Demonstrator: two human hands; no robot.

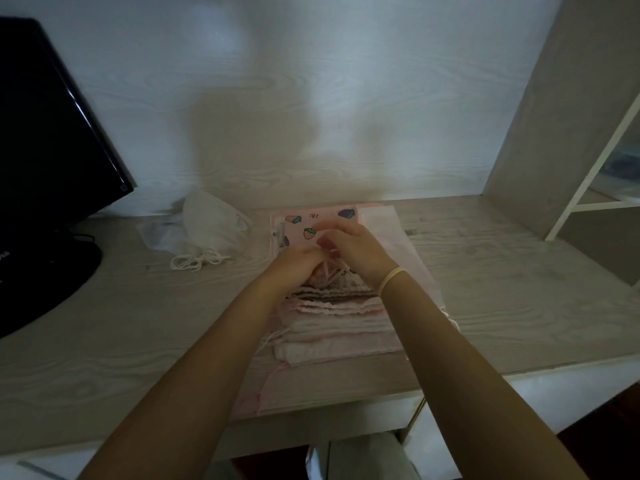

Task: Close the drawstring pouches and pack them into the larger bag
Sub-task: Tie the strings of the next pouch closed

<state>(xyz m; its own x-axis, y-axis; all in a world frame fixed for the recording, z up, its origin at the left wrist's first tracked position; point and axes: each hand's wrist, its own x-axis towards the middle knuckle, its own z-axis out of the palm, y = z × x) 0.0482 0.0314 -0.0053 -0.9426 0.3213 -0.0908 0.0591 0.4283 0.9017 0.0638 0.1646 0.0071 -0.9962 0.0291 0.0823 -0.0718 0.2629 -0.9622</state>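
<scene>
1. The pouch being worked (341, 271) lies on top of a stack of pink and white pouches (339, 327) at the middle of the desk (138, 323), directly under both hands. Its gathered mouth, with the cords, points up toward the fingers.
2. The stack runs left to right across the desk, its long axis crosswise to the forearms. The top pouch's opening sits at the far edge of the stack, so any pull on the cords would go sideways, one hand to each side.
3. The left hand (294, 263) is curled tight over the pouch's left end; it appears to pinch cloth or cord, though the fingertips are hidden.
4. The right hand (356, 251) is closed narrowly with thumb and fingers drawn together just above the mouth, seemingly around a cord; motion blur keeps me from telling exactly what it holds.
5. Both hands are touching or nearly touching each other, equally near the pouch.
6. Under the stack lies a flat pink strawberry-print bag (311, 220), probably the larger bag.
7. A white drawstring pouch (211, 230) rests well apart to the left, near the dark monitor (52, 133), its cord loose.
</scene>
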